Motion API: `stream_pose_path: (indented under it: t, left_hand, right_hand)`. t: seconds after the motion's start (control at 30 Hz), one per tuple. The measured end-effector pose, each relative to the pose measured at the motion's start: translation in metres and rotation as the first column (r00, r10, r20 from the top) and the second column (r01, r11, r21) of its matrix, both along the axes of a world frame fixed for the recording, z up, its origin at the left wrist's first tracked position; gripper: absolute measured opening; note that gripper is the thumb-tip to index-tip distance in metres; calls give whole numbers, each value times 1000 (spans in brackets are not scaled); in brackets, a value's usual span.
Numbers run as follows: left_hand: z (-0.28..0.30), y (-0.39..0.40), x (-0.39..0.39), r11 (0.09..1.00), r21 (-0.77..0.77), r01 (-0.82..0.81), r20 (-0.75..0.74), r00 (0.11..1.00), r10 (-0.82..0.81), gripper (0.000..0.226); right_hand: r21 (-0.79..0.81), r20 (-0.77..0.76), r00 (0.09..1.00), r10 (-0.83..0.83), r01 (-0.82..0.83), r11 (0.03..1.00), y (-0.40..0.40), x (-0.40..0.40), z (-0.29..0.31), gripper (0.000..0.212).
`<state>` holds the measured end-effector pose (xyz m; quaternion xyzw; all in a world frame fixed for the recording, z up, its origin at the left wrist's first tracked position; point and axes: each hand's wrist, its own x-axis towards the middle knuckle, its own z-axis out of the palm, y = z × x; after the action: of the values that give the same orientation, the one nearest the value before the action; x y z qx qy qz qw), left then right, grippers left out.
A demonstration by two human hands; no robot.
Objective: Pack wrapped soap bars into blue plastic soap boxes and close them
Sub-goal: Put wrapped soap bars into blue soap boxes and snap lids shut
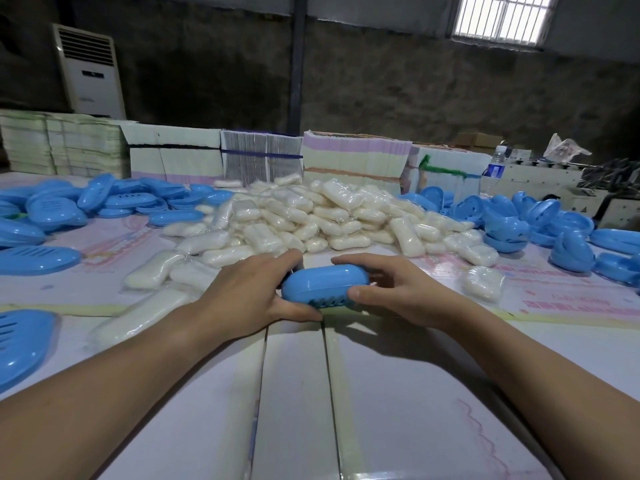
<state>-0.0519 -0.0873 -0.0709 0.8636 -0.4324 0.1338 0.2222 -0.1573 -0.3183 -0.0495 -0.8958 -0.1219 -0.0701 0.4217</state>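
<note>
Here, a blue soap box [325, 285] sits in the middle of the table [398, 393], closed up, with its little slots facing the person. Both hands hold it. The left hand [249, 292] wraps around the left end, with the thumb under the near edge and the fingers curled over the far side. The right hand [391, 289] holds the right end, with its thumb pressed on the near corner and its fingers bent around the back. Both hands are closed on the box, one at each end. Just behind the box is a big pile of wrapped soap bars [311, 216], white and shiny in clear plastic. A few more bars lie loose to the left [152, 271], and one lies alone to the right [483, 282]. On the far left are many blue box halves [114, 199] spread out flat, and one more [24, 344] lies at the near left edge. On the far right are more blue halves [554, 223], some stacked inside each other. Behind the soap stand bundles of flat cardboard [263, 161]. A water bottle [497, 168] stands at the back right. A tall white air cooler [90, 71] stands by the dark wall.
</note>
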Motion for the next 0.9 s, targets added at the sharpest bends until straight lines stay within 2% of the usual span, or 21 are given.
stream_pose_path:
  t: [0.1,0.17,0.23,0.4,0.57,0.7,0.77,0.83,0.9]
  left_hand:
    - [-3,1,0,1000,-19,9,-15,1000,-9,53]
    - [-4,0,0,1000,-30,6,-13,1000,-6,48]
    - [-5,-1,-1,998,-57,14,-26,1000,-16,44]
    - [-4,-2,-3,988,-151,31,-50,998,-39,43]
    - [-4,-1,-4,984,-173,50,-16,998,-53,43]
    - [-2,-2,-4,971,-232,56,-36,997,-66,48]
    - [-2,-1,-5,965,-252,70,-34,996,-81,51]
    - [-2,1,-7,963,-248,104,6,994,-105,51]
    - [-1,0,-12,963,-227,145,66,989,-133,50]
  right_hand:
    - [-92,17,1000,-17,19,996,1,1,0,49]
    - [-196,71,996,-46,59,979,3,3,-2,56]
    - [-238,135,989,-53,85,967,5,3,-2,53]
    - [-221,198,979,-50,94,971,6,4,-2,45]
    - [-172,204,974,-95,131,976,4,5,-4,51]
    - [-212,304,949,-84,154,965,5,3,-1,44]
    - [-173,271,959,-89,139,975,4,3,0,45]
    - [-68,151,986,-68,79,995,6,1,0,51]
    - [-28,66,997,-29,30,999,9,1,0,52]
